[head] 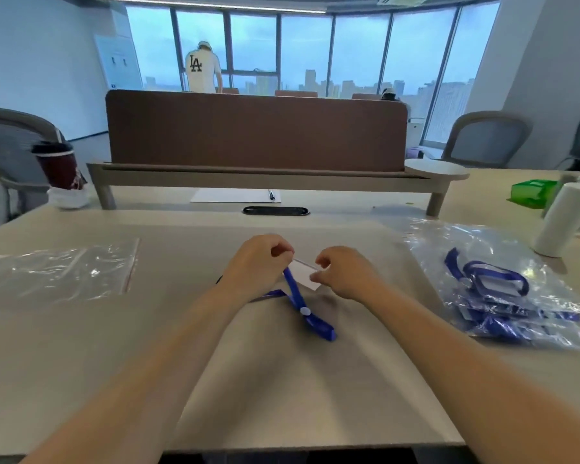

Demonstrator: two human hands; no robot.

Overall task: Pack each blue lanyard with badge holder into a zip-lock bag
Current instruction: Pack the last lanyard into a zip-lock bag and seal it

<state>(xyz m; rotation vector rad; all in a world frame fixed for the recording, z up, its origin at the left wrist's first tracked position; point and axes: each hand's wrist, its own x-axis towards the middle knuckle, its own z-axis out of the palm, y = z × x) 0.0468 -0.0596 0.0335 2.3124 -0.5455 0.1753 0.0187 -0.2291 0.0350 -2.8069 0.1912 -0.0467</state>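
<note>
At the middle of the table, my left hand (257, 261) and my right hand (344, 272) both pinch a clear badge holder (303, 276) with a white card, one at each end. Its blue lanyard (302, 308) trails from the holder toward me and loops on the table, with a white clasp on the strap. Empty clear zip-lock bags (61, 269) lie flat on the left. On the right sits a large crinkled plastic bag (503, 286) holding several more blue lanyards with badge holders.
A white cylinder bottle (565, 217) and a green box (533, 192) stand at the far right. A dark red cup (57, 167) stands at the far left. Behind are a brown divider (255, 128), white paper with a pen (235, 195), and chairs.
</note>
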